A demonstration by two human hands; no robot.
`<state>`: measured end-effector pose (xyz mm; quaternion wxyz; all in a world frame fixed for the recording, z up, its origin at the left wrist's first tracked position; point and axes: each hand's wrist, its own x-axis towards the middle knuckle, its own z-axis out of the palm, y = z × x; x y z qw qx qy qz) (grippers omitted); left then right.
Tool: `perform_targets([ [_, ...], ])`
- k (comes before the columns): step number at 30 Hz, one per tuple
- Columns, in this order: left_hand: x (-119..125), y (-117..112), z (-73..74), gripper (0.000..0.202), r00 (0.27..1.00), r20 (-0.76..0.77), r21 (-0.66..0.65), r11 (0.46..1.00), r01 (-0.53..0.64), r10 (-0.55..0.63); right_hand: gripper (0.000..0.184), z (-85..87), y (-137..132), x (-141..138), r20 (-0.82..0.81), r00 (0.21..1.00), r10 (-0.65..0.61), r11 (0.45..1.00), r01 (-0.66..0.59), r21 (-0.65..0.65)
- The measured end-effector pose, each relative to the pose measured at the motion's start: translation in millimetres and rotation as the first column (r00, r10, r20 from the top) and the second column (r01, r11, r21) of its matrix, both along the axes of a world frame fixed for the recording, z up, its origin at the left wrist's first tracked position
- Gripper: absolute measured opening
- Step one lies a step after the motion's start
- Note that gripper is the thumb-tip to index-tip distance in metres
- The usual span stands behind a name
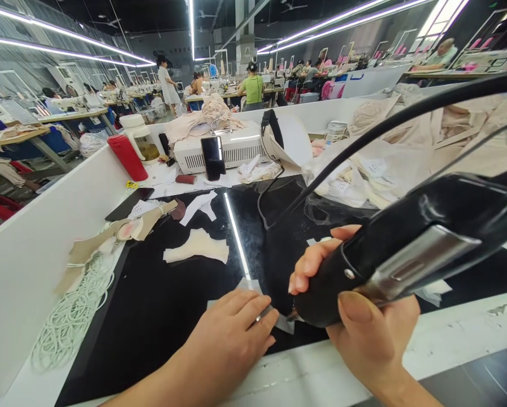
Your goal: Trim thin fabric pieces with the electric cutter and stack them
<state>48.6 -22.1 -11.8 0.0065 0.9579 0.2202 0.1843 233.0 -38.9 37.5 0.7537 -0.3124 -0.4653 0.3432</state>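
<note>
In the head view my right hand (367,333) is wrapped round a black corded handheld power tool (423,249) with a silver metal strip along its side. Its rounded lower end points down and left, and its tip is close to the edge of a thin greyish fabric piece (285,323). My left hand (236,322) lies palm down on that piece with fingers stretched out, holding nothing between them. The hand covers most of the piece. Farther up the black work surface (151,316) lie a cream fabric cutout (197,247) and a white cutout (199,207).
A black cable (363,141) arches over the right side. Tangled pale cord (73,316) and beige cut pieces (96,243) lie left. A phone (213,158) leans on a white box (189,155); a red flask (127,157) stands nearby. Fabric bags (363,175) lie right. People sit beyond.
</note>
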Motion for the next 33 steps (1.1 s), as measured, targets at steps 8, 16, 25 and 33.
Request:
perform_targets([
  [8,-3,1,2.9,0.026,0.997,0.044,0.07,0.996,0.06,-0.063,0.04,-1.0,0,0,-0.004,1.0,-0.016,1.0,0.016,0.013],
  [16,2,0,8.8,0.027,0.996,0.053,0.054,0.996,0.066,-0.069,0.043,2.8,-2,1,-0.012,0.999,-0.033,0.999,0.033,-0.016],
  [25,6,-8,-2.5,0.027,1.0,0.02,0.063,0.998,-0.014,0.013,0.047,1.8,-5,8,0.001,0.999,-0.035,0.998,0.035,-0.059],
  [33,5,-11,-9.7,0.031,1.0,0.022,0.057,0.998,-0.016,0.015,0.041,7.3,-4,10,0.011,0.997,-0.076,0.996,0.076,-0.042],
])
